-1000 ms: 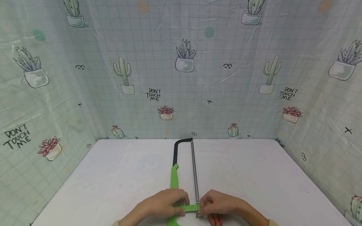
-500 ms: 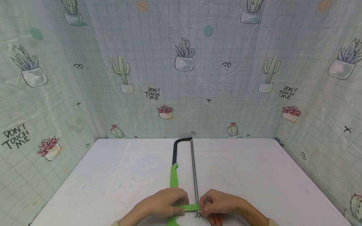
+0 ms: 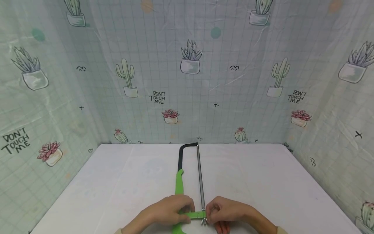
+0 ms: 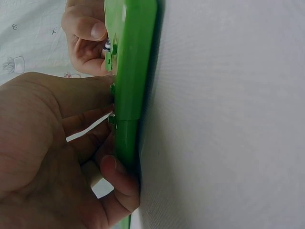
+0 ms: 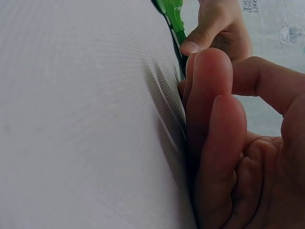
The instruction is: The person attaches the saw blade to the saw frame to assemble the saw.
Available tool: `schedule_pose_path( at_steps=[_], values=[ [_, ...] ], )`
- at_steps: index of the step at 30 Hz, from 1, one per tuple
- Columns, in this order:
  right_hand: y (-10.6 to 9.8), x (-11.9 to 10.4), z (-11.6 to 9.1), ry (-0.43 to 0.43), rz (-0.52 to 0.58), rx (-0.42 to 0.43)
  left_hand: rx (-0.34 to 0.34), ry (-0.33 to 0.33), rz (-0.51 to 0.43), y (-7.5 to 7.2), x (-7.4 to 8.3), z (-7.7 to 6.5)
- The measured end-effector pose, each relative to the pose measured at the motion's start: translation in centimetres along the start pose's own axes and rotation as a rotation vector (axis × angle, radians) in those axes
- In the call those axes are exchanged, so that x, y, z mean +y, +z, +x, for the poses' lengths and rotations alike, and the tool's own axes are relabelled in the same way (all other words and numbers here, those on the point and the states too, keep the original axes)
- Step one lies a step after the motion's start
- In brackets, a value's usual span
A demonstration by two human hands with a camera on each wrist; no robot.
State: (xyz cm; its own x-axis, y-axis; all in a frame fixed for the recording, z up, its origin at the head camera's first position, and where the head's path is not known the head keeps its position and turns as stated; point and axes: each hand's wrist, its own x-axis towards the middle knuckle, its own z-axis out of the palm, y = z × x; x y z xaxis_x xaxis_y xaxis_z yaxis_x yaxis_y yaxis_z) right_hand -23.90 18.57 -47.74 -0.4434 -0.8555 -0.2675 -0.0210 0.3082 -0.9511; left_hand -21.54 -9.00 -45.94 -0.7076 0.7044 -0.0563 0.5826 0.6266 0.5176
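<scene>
A hacksaw lies on the table, its green handle (image 3: 179, 185) and black bow (image 3: 180, 156) on the left and its grey blade (image 3: 200, 178) on the right. My left hand (image 3: 170, 209) holds the saw where the green crosspiece (image 3: 196, 214) meets the handle; in the left wrist view, its fingers lie along the green handle (image 4: 133, 62). A small metal wing nut (image 3: 204, 221) sticks out at the near end of the blade. My right hand (image 3: 226, 209) has thumb and forefinger pinched at that nut, with its other fingers curled against the tabletop.
The white table (image 3: 257, 175) stretches to both sides of the saw. A hanging cloth (image 3: 216, 81) printed with potted plants encloses the back and sides. The far tip of the saw reaches almost to the table's back edge.
The wing nut has turned: narrow a second ago, its wings now show spread below the crosspiece. The hands and the saw stay almost in place; the head view has shifted slightly.
</scene>
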Motion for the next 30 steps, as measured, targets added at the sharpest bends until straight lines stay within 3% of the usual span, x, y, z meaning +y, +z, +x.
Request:
schedule_pose_path(
  at_steps=[30],
  values=[
    [-0.02, 0.03, -0.11, 0.006, 0.035, 0.006, 0.005, -0.007, 0.001, -0.11, 0.4, -0.03]
  ],
)
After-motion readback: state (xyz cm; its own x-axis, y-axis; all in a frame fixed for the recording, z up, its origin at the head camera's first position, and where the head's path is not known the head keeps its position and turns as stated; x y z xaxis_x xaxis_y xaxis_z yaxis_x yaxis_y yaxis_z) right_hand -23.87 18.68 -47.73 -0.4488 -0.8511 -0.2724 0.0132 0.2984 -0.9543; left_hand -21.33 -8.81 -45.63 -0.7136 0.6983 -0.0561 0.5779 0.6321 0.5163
